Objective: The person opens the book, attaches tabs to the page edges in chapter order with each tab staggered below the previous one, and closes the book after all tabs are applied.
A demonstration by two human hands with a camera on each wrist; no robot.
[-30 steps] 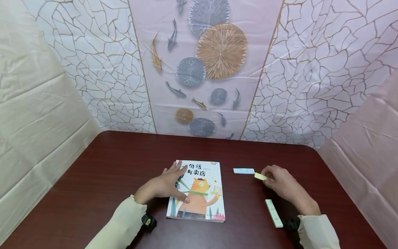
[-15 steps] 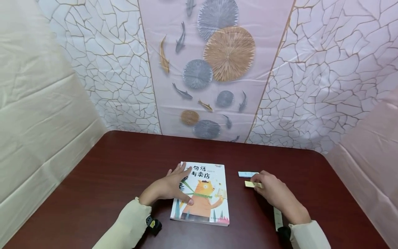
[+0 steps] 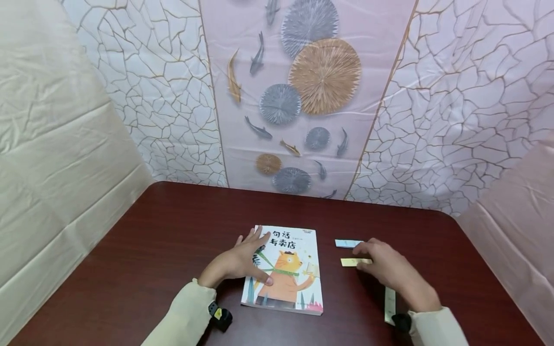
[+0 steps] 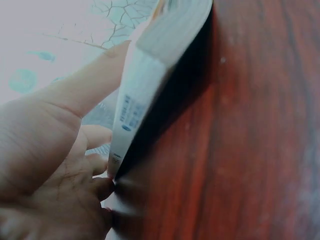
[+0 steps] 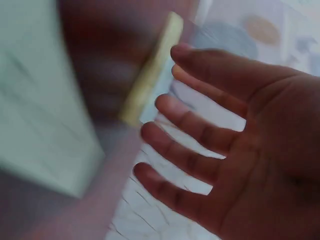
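Observation:
My left hand [image 3: 235, 263] lies over the left side of a picture book [image 3: 291, 288], its fingers spread and the thumb on the cover. In the left wrist view the book's spine [image 4: 131, 107] shows beside the palm. My right hand [image 3: 389, 269] is at the right end of a narrow yellow strip-shaped pad [image 3: 348, 262], which lies flat on the table. The right wrist view shows its fingers loosely extended, thumb tip close to the yellow pad [image 5: 150, 75] and not pinching it. Just behind lies a light blue strip-shaped pad [image 3: 347, 243], its right end beside the fingertips.
A pale green strip [image 3: 390, 305] lies under the right forearm, near the wrist camera [image 3: 401, 322]. The dark red table [image 3: 182, 226] runs back to a patterned cloth wall [image 3: 173, 120], with plain cloth [image 3: 56, 192] at the left side.
My right hand has brought the yellow pad left and toward me, set it down in front of the blue one, and let go. The left hand stays on the book; the head view shifted slightly.

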